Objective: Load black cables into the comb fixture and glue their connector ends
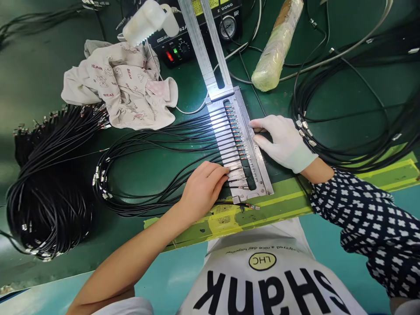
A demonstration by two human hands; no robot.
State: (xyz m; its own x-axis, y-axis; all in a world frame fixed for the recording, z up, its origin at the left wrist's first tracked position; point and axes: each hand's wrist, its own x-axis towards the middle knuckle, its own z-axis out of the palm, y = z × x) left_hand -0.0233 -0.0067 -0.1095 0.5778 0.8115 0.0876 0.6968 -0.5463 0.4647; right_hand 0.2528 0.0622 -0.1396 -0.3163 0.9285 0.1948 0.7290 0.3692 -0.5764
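A slotted metal fixture [241, 105] lies near the table's front edge. Several black cables [193, 135] run into it side by side from the left, their stripped ends with small coloured wires lined up along the slot. My bare left hand [202, 187] rests at its lower left side, thumb and index finger pinched on one black cable; the exact grip is partly hidden. On the opposite side my right hand [282, 142], in a white glove, has thumb and forefinger closed at the fixture's right edge. One loose cable end [252, 206] sticks out below the fixture.
A big bundle of black cables [49, 197] lies left, beside a crumpled printed cloth [121, 83]. Coiled cables [354, 100] lie right. Behind stand a black control box [177, 46], a small white lamp [146, 22] and a film-wrapped roll [277, 48]. Yellow-green tape [226, 218] lines the front edge.
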